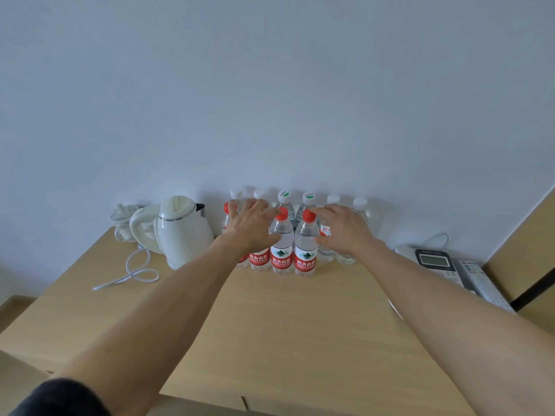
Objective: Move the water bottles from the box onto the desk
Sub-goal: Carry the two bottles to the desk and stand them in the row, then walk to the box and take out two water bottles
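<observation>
- Both forearms stretch over the desk [270,325], left hand [250,225] and right hand [345,229] spread loose, grasping nothing.
- Fingers sit right against the red-capped bottles [305,244]; one nudge could probably domino the row.

Clear plastic bottles [305,244] on matt wood desk [270,325].

You can read "农夫山泉" and "NONGFU SPRING" in white on the red labels of the front red-capped bottles [305,244]. The print on the green-and-white caps [308,198] behind is too small to make out.
</observation>
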`<move>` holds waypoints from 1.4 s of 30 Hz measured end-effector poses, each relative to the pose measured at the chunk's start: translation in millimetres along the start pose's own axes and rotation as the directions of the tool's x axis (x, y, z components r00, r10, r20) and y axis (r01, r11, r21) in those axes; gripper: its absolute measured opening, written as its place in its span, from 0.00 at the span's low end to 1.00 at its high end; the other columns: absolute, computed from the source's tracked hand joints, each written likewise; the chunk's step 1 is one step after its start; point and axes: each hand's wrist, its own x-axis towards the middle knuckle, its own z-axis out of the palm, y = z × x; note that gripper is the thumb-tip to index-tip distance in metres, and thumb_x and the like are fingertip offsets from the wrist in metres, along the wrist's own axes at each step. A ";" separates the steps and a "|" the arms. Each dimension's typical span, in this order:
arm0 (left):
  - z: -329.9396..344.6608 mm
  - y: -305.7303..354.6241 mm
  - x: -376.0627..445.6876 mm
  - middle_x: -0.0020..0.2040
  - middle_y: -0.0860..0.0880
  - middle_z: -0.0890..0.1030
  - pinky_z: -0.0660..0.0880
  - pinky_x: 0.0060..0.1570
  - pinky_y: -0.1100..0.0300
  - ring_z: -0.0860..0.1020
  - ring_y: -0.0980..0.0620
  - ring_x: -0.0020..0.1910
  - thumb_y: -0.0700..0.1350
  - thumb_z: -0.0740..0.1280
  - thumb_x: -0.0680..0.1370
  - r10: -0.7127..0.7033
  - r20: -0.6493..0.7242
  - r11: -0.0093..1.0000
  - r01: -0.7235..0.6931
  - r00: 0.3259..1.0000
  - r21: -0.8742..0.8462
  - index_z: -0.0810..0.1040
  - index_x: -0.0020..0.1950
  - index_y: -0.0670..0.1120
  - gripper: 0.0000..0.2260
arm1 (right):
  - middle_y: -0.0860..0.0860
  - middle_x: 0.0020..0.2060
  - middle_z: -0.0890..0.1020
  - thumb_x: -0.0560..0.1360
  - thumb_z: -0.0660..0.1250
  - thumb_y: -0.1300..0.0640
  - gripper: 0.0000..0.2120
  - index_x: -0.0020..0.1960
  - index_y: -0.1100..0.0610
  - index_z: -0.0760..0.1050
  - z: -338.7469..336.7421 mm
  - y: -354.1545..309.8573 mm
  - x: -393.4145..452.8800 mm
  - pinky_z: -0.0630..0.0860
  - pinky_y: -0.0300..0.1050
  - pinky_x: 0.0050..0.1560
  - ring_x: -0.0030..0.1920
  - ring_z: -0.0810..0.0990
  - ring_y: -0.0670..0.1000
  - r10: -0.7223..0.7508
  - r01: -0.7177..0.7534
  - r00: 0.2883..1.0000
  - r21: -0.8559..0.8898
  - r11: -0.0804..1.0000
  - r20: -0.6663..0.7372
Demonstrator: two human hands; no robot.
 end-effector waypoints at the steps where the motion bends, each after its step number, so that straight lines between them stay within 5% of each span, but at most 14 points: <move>1: -0.5 0.9 0.0 0.74 0.50 0.68 0.54 0.72 0.33 0.61 0.44 0.76 0.64 0.64 0.77 -0.008 0.005 1.000 0.008 1.000 0.005 0.66 0.75 0.60 0.28 | 0.51 0.69 0.72 0.75 0.68 0.43 0.34 0.78 0.43 0.60 -1.4 0.9 -0.1 0.70 0.53 0.65 0.68 0.71 0.56 0.000 0.000 1.000 0.000 1.000 0.009; 14: -2.8 17.5 -1.9 0.75 0.47 0.68 0.51 0.73 0.32 0.60 0.43 0.76 0.65 0.63 0.77 -0.099 0.074 0.995 0.097 0.992 0.023 0.62 0.77 0.61 0.29 | 0.52 0.73 0.69 0.76 0.67 0.42 0.36 0.79 0.42 0.55 -13.9 1.1 -5.2 0.69 0.55 0.67 0.69 0.70 0.58 0.015 -0.006 0.991 -0.066 0.998 0.132; 19: -13.3 25.7 0.2 0.77 0.46 0.66 0.42 0.75 0.32 0.58 0.43 0.78 0.64 0.61 0.78 -0.066 0.094 0.998 0.066 0.993 0.007 0.63 0.78 0.57 0.29 | 0.51 0.74 0.69 0.76 0.66 0.42 0.33 0.78 0.42 0.58 -24.7 -1.6 -17.9 0.70 0.54 0.67 0.70 0.70 0.57 0.045 -0.041 0.991 -0.037 0.998 0.123; 32: -41.5 81.3 -7.0 0.81 0.47 0.60 0.41 0.76 0.34 0.53 0.44 0.81 0.60 0.60 0.80 0.255 0.120 0.966 -0.258 0.959 0.006 0.58 0.81 0.57 0.30 | 0.52 0.74 0.68 0.78 0.64 0.45 0.31 0.78 0.45 0.58 -51.2 -13.7 -102.7 0.70 0.55 0.66 0.70 0.70 0.59 0.379 -0.368 0.921 -0.118 0.922 0.094; 42: -30.8 191.0 -62.4 0.79 0.49 0.63 0.45 0.77 0.37 0.56 0.47 0.80 0.58 0.59 0.80 0.571 0.108 0.821 -0.566 0.814 -0.079 0.60 0.80 0.55 0.29 | 0.52 0.75 0.68 0.80 0.61 0.43 0.30 0.79 0.44 0.58 -50.2 -6.9 -244.2 0.71 0.55 0.67 0.72 0.68 0.57 0.670 -0.662 0.737 -0.103 0.742 0.087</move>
